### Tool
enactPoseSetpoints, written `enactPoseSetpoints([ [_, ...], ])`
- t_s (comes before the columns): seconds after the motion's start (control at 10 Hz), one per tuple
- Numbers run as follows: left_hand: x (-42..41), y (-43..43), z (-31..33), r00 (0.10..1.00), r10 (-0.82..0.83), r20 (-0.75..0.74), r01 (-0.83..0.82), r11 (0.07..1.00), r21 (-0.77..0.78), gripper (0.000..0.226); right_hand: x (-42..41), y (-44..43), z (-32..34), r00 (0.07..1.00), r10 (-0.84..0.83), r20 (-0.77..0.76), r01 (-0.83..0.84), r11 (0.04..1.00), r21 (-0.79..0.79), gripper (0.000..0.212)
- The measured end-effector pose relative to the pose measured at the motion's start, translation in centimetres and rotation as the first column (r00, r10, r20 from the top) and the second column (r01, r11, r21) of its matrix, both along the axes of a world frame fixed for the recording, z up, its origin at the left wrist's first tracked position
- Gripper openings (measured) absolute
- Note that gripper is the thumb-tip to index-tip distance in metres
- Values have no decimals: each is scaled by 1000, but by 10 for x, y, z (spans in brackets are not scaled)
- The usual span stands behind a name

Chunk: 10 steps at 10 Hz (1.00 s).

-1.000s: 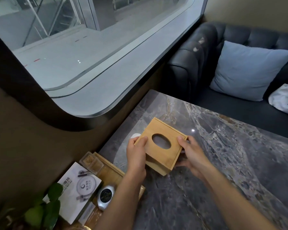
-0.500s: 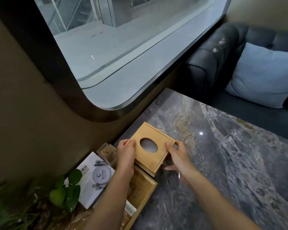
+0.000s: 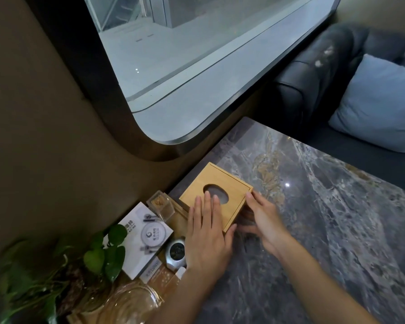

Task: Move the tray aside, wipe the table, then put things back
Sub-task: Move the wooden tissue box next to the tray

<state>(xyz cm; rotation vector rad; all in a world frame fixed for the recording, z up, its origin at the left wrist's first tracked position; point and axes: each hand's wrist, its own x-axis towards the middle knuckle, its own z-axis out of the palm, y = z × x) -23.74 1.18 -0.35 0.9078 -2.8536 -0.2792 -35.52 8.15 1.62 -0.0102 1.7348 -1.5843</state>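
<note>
The wooden tissue box with an oval opening sits at the table's left edge by the wall, its near left corner over the wooden tray. My left hand lies flat on the box lid, thumb against its near corner. My right hand presses its fingers to the box's right side. The grey marble table stretches to the right. The tray is mostly hidden under my left hand and the items on it.
On or beside the tray lie a small clear box, a white card and a silver round device. A glass jar and a leafy plant stand nearer. A dark sofa with a blue cushion lies beyond the table.
Both hands carried the tissue box left, toward the wall and the tray, and lowered it. My left hand shifted from the box's side onto its lid.
</note>
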Motion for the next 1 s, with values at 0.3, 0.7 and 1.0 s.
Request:
enactPoseSetpoints([
  [0.3, -1, -31, -1, 997, 71, 39, -67, 993, -96, 61, -3, -40, 1, 997, 63, -44, -62, 997, 36, 23],
  [0.7, -5, -42, -1, 994, 108, 30, -105, 991, -82, 59, -10, -60, -2, 989, 132, -68, -126, 988, 88, 38],
  [1.0, -7, -40, 21, 996, 85, 11, -86, 995, 53, 66, -21, -46, 4, 955, 185, -233, -123, 959, 256, 48],
])
